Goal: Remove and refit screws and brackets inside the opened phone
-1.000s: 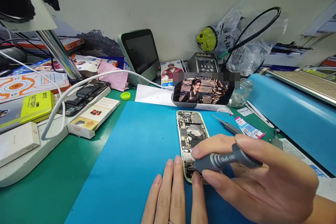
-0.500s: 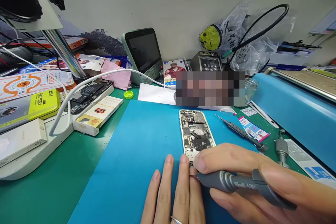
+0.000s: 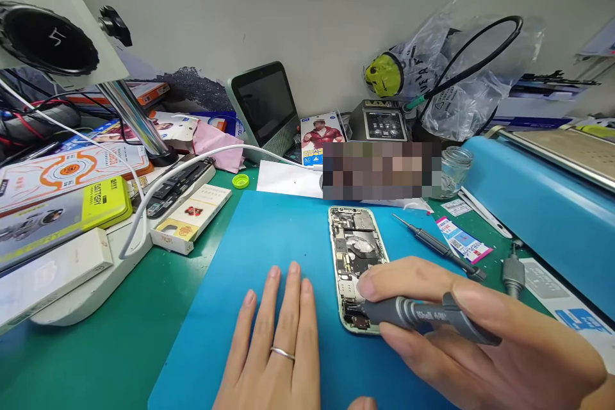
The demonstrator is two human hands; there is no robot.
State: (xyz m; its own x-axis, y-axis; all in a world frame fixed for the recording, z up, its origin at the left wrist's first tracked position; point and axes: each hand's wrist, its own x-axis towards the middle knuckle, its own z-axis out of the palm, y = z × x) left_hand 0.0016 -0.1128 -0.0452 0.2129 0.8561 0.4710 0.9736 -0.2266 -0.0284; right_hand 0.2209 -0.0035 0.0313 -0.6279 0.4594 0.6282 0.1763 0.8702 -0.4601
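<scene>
A smartphone [image 3: 361, 250] with its back off lies on the blue mat [image 3: 202, 333], its inner boards and a round silver patch showing. My right hand [image 3: 461, 333] is closed around a grey pry tool [image 3: 408, 312] marked "iShell". The tool's tip is over the phone's lower end; whether it touches there I cannot tell. My left hand [image 3: 273, 346], with a ring on one finger, rests flat on the mat to the left of the phone, fingers stretched out and holding nothing.
A thin screwdriver [image 3: 432, 243] lies right of the phone, and another grey tool [image 3: 514, 272] is beyond it. On the left are white boxes [image 3: 192, 218] and a white cable [image 3: 163, 189]. A blue machine [image 3: 542, 198] borders the right, near a glass jar [image 3: 455, 170].
My left hand has moved left, away from the phone's lower end, which now shows. My right hand with the pry tool has shifted slightly up. The view has tilted a little.
</scene>
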